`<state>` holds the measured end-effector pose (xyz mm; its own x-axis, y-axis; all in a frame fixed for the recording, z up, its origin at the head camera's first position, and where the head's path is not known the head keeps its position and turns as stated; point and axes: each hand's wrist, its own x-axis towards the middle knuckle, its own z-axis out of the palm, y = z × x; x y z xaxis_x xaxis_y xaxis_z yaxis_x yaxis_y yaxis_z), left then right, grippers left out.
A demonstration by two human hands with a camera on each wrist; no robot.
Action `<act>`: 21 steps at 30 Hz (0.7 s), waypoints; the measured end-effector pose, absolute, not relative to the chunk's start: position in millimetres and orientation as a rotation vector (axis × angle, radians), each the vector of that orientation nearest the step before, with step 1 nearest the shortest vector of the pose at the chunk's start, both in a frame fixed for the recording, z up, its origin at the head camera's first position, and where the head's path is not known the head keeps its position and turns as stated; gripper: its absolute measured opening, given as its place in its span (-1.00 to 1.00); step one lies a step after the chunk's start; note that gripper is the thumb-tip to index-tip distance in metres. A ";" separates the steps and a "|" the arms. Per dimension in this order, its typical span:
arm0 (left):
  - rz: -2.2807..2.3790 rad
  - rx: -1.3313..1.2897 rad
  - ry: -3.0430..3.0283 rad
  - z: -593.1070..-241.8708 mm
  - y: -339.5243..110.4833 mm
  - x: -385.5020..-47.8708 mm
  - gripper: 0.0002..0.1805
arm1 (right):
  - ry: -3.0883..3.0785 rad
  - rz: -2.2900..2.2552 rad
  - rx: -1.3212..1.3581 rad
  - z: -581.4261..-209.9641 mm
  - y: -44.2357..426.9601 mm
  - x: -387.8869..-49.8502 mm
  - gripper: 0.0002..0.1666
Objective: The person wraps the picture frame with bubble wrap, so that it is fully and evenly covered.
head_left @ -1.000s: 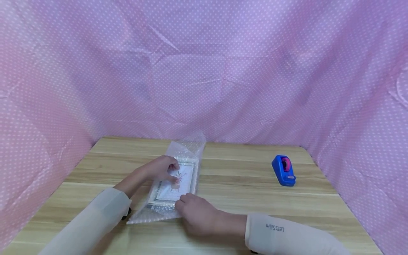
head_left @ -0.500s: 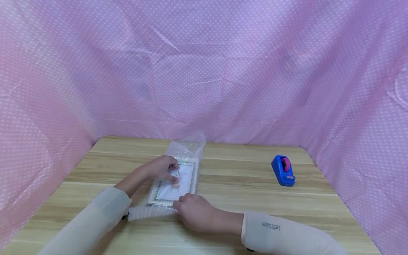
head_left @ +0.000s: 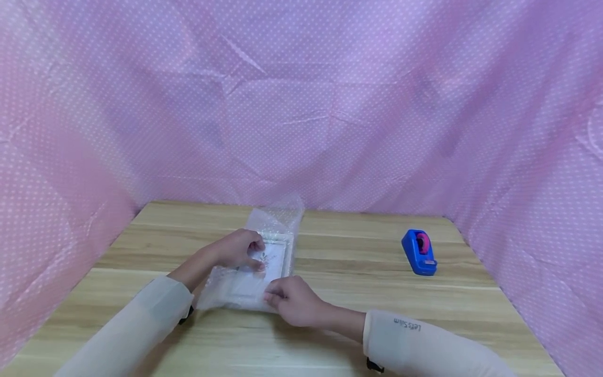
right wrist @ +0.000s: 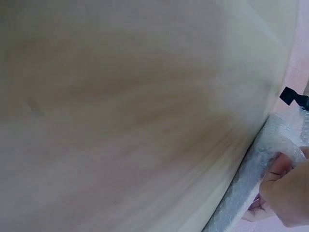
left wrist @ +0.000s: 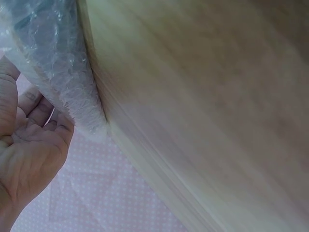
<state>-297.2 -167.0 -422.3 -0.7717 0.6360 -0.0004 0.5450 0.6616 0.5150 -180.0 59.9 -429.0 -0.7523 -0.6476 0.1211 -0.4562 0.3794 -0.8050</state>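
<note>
A light-coloured picture frame [head_left: 284,255] lies on a sheet of bubble wrap [head_left: 278,217] at the middle left of the table. My left hand [head_left: 239,248] presses on the frame with spread thumb and fingers; in the left wrist view they reach over the bubble wrap [left wrist: 58,63]. Between thumb and fingers, my right hand [head_left: 298,302] pinches the near end of the wrap at the frame's near right corner. That end now lies over the frame's lower part, blurring the picture. In the right wrist view, the wrap [right wrist: 241,188] partly hides those fingertips.
A blue tape dispenser [head_left: 418,256] with a pink roll stands toward the right of the wooden table [head_left: 358,251]. Pink dotted cloth [head_left: 301,104] hangs around the back and sides. The wrap's far end reaches the table's back edge.
My right hand has lifted the near end of the bubble wrap and brought it away from me over the frame's lower part. The left hand has stayed in place on the frame.
</note>
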 end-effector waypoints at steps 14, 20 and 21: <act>0.652 1.217 2.709 -428.6 -166.8 -311.8 -0.53 | 2.427 -1.641 -0.439 -423.2 62.1 -176.3 -0.86; 0.706 1.141 2.695 -432.2 -165.7 -315.5 -0.55 | 2.309 -1.770 -0.251 -425.7 58.6 -177.6 -0.77; 0.720 1.111 2.697 -432.6 -165.6 -315.7 -0.55 | 2.293 -1.777 -0.221 -425.9 58.1 -178.0 -0.76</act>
<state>-315.7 -165.6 -432.6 -0.7185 0.6935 0.0536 0.6279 0.6135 0.4789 -178.0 58.1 -425.9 -0.9617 -0.2587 -0.0901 0.0227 0.2526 -0.9673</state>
